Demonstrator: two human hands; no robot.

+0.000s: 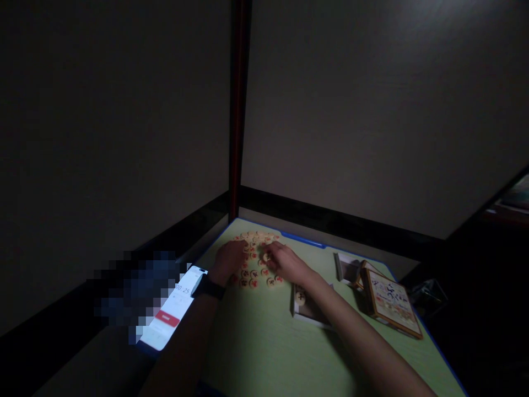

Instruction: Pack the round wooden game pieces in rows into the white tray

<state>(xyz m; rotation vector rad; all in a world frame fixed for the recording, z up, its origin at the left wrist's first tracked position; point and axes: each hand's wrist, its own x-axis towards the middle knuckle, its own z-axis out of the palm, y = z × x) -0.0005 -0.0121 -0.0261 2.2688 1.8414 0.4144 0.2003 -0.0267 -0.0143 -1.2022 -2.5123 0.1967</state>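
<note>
Round wooden Chinese chess pieces (253, 274) with red or dark characters lie in loose rows on the green tabletop (256, 342). Over the left side of these rows is my left hand (231, 259), a dark watch on its wrist. Its fingers point down among the pieces, and whether they grip one is hidden. My right hand (284, 260) is closed, thumb and fingers pinching a pale Chinese chess piece (266, 257) at the right side of the group. Under my right forearm sits a shallow white-edged tray (309, 318) with a piece (300, 298) inside.
A lit phone (169, 311) showing a timer is at the left table edge. Toward the right stand a wooden-edged box (394, 303) with printed characters and another small open tray (345, 269). Walls meet behind the table. A dark shiny object (430, 298) lies beyond the right edge.
</note>
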